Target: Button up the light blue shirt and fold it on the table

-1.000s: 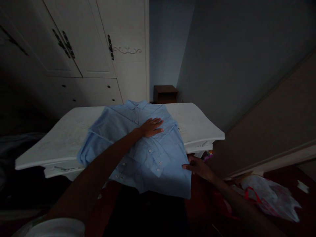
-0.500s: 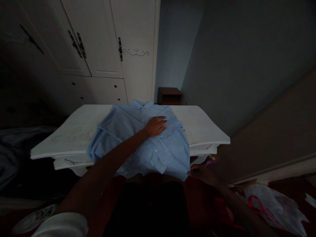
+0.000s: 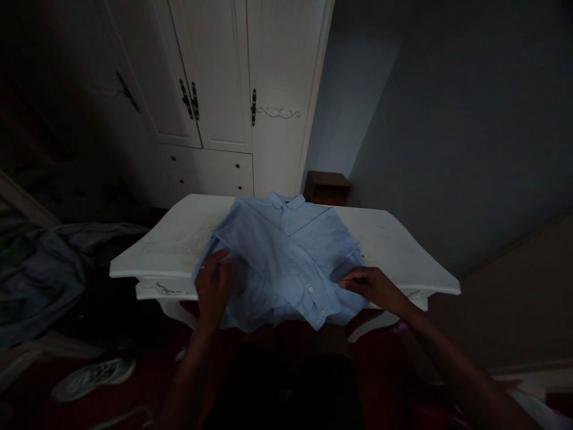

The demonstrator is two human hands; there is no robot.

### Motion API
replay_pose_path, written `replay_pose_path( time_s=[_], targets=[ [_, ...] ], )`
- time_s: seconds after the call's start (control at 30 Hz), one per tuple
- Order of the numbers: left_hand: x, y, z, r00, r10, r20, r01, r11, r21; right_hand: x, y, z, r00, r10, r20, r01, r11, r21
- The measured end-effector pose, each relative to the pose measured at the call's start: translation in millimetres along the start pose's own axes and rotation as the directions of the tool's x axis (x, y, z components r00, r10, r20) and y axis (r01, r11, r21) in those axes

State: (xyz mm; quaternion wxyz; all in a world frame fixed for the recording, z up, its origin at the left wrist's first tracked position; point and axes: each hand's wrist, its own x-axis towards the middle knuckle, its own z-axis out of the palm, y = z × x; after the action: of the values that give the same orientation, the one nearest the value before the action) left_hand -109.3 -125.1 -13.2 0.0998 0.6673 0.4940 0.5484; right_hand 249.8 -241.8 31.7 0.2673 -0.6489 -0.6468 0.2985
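A light blue button-up shirt (image 3: 286,257) lies front up on a white table (image 3: 179,239), collar at the far edge and hem hanging over the near edge. One sleeve lies slantwise across its front, its buttoned cuff near the hem. My left hand (image 3: 213,289) is over the shirt's left side, slightly blurred, with fingers curved and a gap between thumb and fingers. My right hand (image 3: 376,289) pinches the shirt's cloth at the right side, thumb and fingertips together. Cloth beneath the left hand is smeared and partly hidden.
Behind the table stand a white wardrobe (image 3: 215,77) and a small brown cabinet (image 3: 328,186). Grey clothing (image 3: 54,269) is heaped at the left. A pale shoe (image 3: 94,379) lies on the red floor. A grey wall (image 3: 470,137) rises at the right.
My left hand has left the shirt's chest and moved to its left side. My right hand has risen from the lower right hem corner onto the right side. The view has turned left.
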Motion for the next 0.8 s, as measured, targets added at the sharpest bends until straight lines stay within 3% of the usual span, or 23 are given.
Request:
replay_pose_path(
  time_s=[0.07,0.17,0.27,0.33,0.43,0.6,0.7,0.8],
  targets=[
    [-19.9,-28.5,-24.6,0.984,-0.118,-0.135,0.126,0.991,0.050,9.0,-5.6,6.7,0.996,-0.065,-0.062,0.062,0.997,-0.040],
    [-37.9,-56.4,-51.8,0.975,-0.164,-0.152,0.182,0.977,0.115,18.0,-6.6,20.8,0.967,-0.200,-0.157,0.172,0.969,-0.175],
    [-42.2,-68.3,-63.0,0.979,-0.189,-0.074,0.197,0.970,0.139,23.9,-3.4,37.9,0.920,-0.363,-0.149,0.301,0.897,-0.324],
    [-41.1,-72.7,-63.3,0.957,-0.290,0.023,0.286,0.954,0.091,26.5,1.1,48.2,0.903,-0.418,-0.101,0.346,0.845,-0.407],
    [-39.1,-78.5,-60.9,0.883,-0.436,0.177,0.447,0.894,-0.030,28.4,9.9,57.1,0.902,-0.428,-0.062,0.342,0.793,-0.505],
    [-40.6,-80.9,-63.7,0.825,-0.419,0.378,0.514,0.835,-0.196,27.8,20.5,57.1,0.905,-0.425,-0.020,0.338,0.746,-0.573],
    [-40.7,-81.3,-67.7,0.804,-0.423,0.419,0.554,0.789,-0.267,26.8,23.8,54.9,0.909,-0.416,0.011,0.342,0.732,-0.589],
    [-37.4,-86.1,-74.5,0.779,-0.489,0.393,0.611,0.734,-0.297,25.8,28.2,51.7,0.894,-0.441,0.076,0.390,0.685,-0.616]
  ],
)
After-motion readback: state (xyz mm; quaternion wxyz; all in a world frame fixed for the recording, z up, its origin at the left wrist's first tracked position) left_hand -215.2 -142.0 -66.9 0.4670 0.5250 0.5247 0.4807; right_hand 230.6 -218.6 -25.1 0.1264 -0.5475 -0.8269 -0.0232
